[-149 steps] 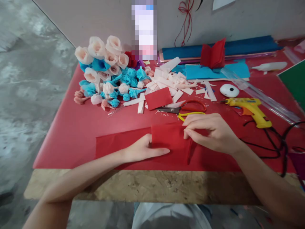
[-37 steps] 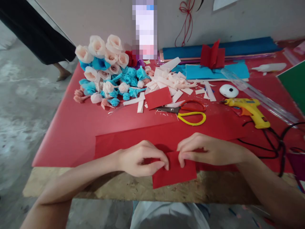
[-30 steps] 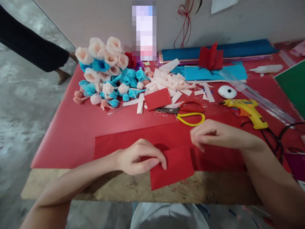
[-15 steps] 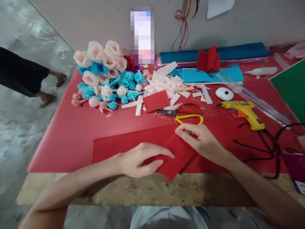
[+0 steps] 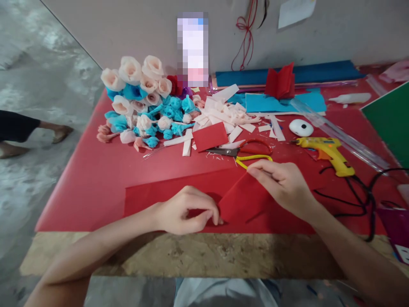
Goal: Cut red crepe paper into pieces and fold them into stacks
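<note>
A folded red paper piece (image 5: pixel 244 200) lies tilted on a long red paper strip (image 5: pixel 153 196) near the table's front edge. My left hand (image 5: pixel 185 211) is curled, its fingertips pinching the piece's lower left corner. At the piece's upper right corner, my right hand (image 5: pixel 284 183) pinches the paper between thumb and fingers. Red and yellow scissors (image 5: pixel 247 152) rest just behind my right hand.
A pile of pink and blue paper roses (image 5: pixel 143 102) sits at the back left, with pale paper scraps (image 5: pixel 223 113) beside it. A yellow glue gun (image 5: pixel 329 149) with a black cord (image 5: pixel 361 200) lies at right. Another person's legs (image 5: pixel 28 132) show on the floor at left.
The folded red piece has been torn from the strip, turned and slid back onto the table. My right hand moved up to its far corner. A person walked past on the left.
</note>
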`<state>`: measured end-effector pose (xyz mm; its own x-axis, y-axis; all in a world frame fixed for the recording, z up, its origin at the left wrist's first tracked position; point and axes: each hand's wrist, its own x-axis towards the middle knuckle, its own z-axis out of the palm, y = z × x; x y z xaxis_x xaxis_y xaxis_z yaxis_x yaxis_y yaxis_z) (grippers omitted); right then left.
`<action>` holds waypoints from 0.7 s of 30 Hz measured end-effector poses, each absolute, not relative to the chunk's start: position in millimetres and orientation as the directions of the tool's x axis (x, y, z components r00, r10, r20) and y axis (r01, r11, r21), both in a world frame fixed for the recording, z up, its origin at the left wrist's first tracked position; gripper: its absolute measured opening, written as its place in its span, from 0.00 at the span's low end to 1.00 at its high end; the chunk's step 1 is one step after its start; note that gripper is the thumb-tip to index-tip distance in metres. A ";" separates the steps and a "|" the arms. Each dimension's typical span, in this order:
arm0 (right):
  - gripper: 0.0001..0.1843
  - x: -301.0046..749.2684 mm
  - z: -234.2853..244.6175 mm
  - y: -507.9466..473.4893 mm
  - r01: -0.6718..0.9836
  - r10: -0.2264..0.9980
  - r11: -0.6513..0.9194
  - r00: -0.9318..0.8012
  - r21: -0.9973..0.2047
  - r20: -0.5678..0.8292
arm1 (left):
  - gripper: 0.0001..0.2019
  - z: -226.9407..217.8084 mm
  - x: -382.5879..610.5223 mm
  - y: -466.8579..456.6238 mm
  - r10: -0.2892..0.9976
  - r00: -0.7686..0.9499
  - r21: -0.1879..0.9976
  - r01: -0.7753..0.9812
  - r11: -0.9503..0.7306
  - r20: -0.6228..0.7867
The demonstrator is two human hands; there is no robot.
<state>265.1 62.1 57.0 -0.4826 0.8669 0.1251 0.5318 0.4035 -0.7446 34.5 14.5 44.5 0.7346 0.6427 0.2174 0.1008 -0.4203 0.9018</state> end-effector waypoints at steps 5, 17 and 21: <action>0.13 272.6 62.8 62.9 0.571 0.853 0.475 -0.487 -0.670 0.190 | 0.14 40.8 32.7 13.4 0.794 0.576 0.890 0.237 -0.389 0.193; 0.12 257.7 44.4 50.7 0.527 0.819 0.521 -0.531 -0.672 0.219 | 0.24 41.7 39.4 10.3 0.686 0.700 0.931 0.354 -0.091 -0.199; 0.13 264.1 40.7 74.1 0.578 0.881 0.436 -0.431 -0.690 0.195 | 0.20 60.0 37.8 5.2 0.690 0.722 0.894 0.342 -0.290 -0.053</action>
